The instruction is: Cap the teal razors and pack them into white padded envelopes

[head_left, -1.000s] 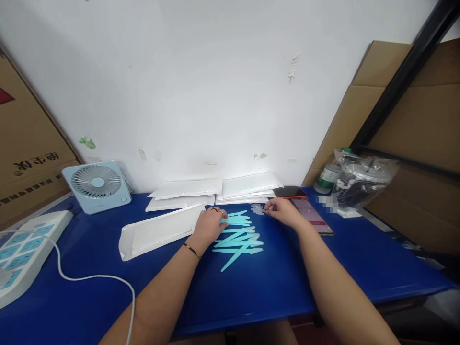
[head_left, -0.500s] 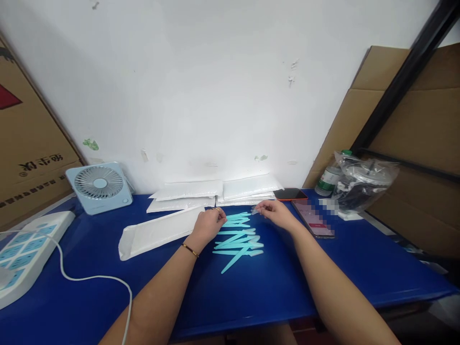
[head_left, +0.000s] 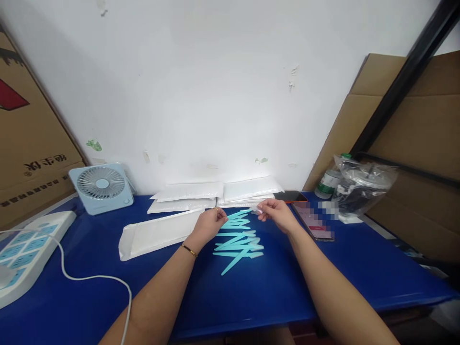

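Note:
Several turquoise plastic sticks [head_left: 237, 242] lie in a loose pile on the blue table [head_left: 273, 287]. My left hand [head_left: 209, 222] is closed in a pinch on one end of a turquoise stick [head_left: 240, 212] lifted slightly above the pile. At the stick's other end my right hand [head_left: 275, 214] pinches a small clear plastic piece [head_left: 257, 211]. A long white padded envelope [head_left: 158, 233] lies open-ended just left of my left hand.
Stacks of white padded envelopes [head_left: 215, 193] lie against the wall. Two phones [head_left: 312, 220] sit right of my right hand, with a clear bag [head_left: 362, 184] and a bottle [head_left: 328, 182] beyond. A small fan [head_left: 102, 187] and a power strip [head_left: 25, 249] with its white cable stand left. Cardboard boxes flank both sides.
My left hand has picked one turquoise stick up off the pile. My right hand has moved left with the small clear piece and now meets the stick's tip.

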`<state>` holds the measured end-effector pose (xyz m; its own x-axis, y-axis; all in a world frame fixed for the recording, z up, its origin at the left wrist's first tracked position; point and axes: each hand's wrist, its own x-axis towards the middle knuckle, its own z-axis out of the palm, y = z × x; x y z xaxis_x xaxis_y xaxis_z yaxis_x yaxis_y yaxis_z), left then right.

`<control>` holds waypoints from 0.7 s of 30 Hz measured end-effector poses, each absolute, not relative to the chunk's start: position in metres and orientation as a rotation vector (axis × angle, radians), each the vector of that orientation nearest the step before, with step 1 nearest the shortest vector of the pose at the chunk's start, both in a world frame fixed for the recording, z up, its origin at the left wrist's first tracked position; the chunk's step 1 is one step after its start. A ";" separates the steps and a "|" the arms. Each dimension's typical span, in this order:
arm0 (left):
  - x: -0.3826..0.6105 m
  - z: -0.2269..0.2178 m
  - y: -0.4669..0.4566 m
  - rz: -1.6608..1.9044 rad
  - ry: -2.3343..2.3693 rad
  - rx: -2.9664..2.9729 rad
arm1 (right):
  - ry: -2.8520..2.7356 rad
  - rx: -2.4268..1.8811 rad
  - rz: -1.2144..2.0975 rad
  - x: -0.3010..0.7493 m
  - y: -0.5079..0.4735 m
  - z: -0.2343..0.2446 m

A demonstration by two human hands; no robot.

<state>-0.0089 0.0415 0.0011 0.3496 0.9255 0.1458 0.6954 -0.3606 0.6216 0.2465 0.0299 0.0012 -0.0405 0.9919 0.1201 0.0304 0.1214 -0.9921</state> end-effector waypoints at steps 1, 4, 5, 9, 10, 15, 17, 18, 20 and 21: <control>-0.009 0.001 0.041 0.675 1.402 2.158 | -1.326 -1.120 1.138 0.244 0.029 0.002; -0.007 -0.001 0.042 0.685 1.366 2.156 | -1.359 -1.112 1.163 0.237 0.027 0.002; -0.007 -0.001 0.043 0.690 1.354 2.153 | -1.370 -1.109 1.171 0.234 0.025 0.003; -0.009 -0.002 0.042 0.656 1.284 2.127 | -1.468 -1.121 1.257 0.234 0.021 0.006; -0.009 -0.001 0.041 0.617 1.252 2.119 | -1.510 -1.140 1.268 0.236 0.021 0.007; -0.011 0.004 0.032 0.325 1.136 2.172 | -1.637 -1.464 0.771 0.265 0.031 0.000; -0.010 0.003 0.032 0.352 1.192 2.266 | -1.719 -1.619 0.498 0.273 0.037 -0.007; -0.009 0.002 0.033 0.402 1.241 2.328 | -1.771 -1.664 0.403 0.274 0.039 -0.011; -0.007 -0.001 0.036 0.486 1.346 2.456 | -1.881 -1.686 0.292 0.272 0.042 -0.017; -0.006 -0.003 0.038 0.496 1.388 2.508 | -1.937 -1.683 0.258 0.268 0.043 -0.019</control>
